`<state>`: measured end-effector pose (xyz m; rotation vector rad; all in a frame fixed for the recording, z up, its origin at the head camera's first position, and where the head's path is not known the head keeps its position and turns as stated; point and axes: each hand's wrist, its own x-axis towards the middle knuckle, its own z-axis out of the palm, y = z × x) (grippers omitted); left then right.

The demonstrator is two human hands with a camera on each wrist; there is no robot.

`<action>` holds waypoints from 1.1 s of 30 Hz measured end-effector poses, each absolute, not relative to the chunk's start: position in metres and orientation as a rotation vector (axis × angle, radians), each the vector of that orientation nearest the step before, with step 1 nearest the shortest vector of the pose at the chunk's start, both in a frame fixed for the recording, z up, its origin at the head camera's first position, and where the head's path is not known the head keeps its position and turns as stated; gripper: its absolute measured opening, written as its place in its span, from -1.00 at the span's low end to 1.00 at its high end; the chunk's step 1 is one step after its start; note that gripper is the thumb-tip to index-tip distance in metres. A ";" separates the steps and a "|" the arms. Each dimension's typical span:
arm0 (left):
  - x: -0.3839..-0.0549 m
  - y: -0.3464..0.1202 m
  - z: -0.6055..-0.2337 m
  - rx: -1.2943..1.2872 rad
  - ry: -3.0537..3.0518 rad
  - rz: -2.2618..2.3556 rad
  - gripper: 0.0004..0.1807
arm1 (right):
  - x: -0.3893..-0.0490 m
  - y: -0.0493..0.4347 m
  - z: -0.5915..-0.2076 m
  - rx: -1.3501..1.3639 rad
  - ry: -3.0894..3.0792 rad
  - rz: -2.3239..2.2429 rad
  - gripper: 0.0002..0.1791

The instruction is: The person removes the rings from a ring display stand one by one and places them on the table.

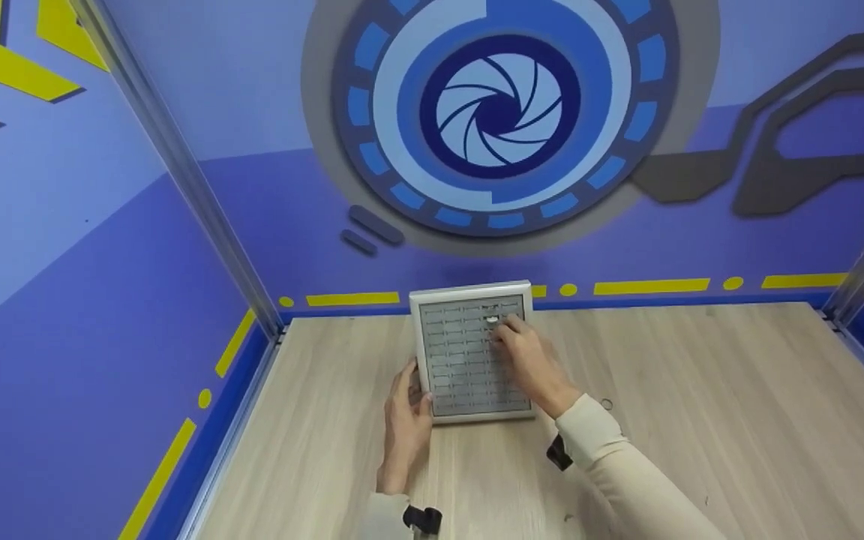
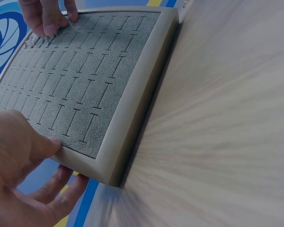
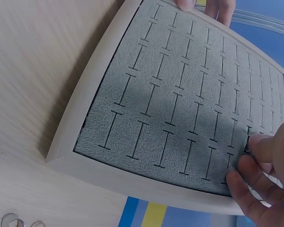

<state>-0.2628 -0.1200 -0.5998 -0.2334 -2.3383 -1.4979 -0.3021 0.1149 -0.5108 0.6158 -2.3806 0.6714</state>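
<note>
A ring display tray with a pale frame and a grey slotted pad stands tilted on the table. My left hand grips its left edge; in the left wrist view the thumb lies on the frame and the fingers go behind. Near the upper right slots, my right hand pinches a small ring, mostly hidden by the fingertips. A shiny ring sits in a slot beside those fingers. In the left wrist view, several rings show along that row.
On the wooden table, a loose ring lies right of the tray; the right wrist view shows a ring there too. A patterned blue wall rises behind, with metal posts at the corners.
</note>
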 end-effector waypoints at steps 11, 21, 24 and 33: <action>-0.268 -0.119 -0.589 -0.210 -2.347 -1.508 -0.27 | -0.294 0.132 -0.497 0.719 -2.280 0.838 -0.91; -0.262 -0.117 -0.590 -0.198 -2.371 -1.534 -0.27 | -0.265 0.173 -0.510 0.668 -2.293 0.898 -0.91; -0.263 -0.117 -0.589 -0.196 -2.378 -1.532 -0.26 | -0.258 0.186 -0.514 0.663 -2.304 0.901 -0.88; -0.260 -0.118 -0.594 -0.195 -2.393 -1.513 -0.29 | -0.238 0.220 -0.540 0.572 -2.401 0.865 -0.80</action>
